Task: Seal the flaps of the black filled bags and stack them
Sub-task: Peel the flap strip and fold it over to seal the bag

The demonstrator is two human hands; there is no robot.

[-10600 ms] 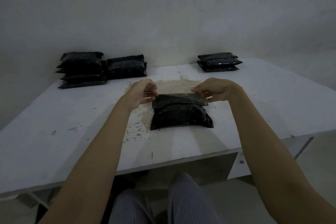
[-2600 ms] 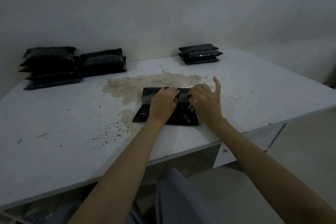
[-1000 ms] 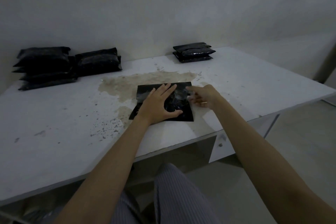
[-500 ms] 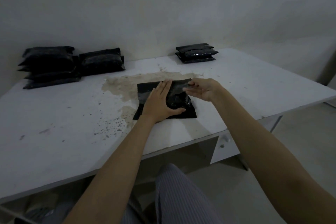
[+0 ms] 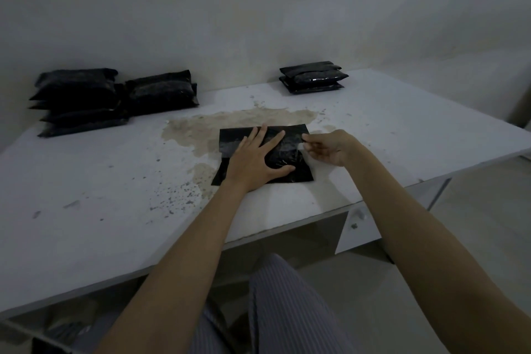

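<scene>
Bag (image 5: 290, 149) in black plastic is laid flat near the front edge of the white table (image 5: 402, 129), partly over a brownish stain (image 5: 230, 121). It is pressed down by the left hand (image 5: 253, 161), which is spread flat on it with straight fingers pointing toward 12 o'clock and the thumb stretched toward 3 o'clock. At 3 o'clock from that hand, the right hand (image 5: 327, 148) is seen at the right edge of the bag, its fingers curled and its thumb and forefinger brought together at the upper right corner; something pale seems to be pinched there, but what is gripped cannot be told in the dim light.

Toward 10 o'clock from the bag, well apart, a tall pile of black bags (image 5: 74, 100) is stacked by the wall, with a lower pile (image 5: 163, 93) just beside it on its right, touching. Toward 1 o'clock, a small stack of bags (image 5: 313, 76) is set near the far edge. Dark specks (image 5: 178, 198) are scattered on the table at 8 o'clock from the bag. Striped trousers (image 5: 281, 310) are seen below the table edge, between the forearms.
</scene>
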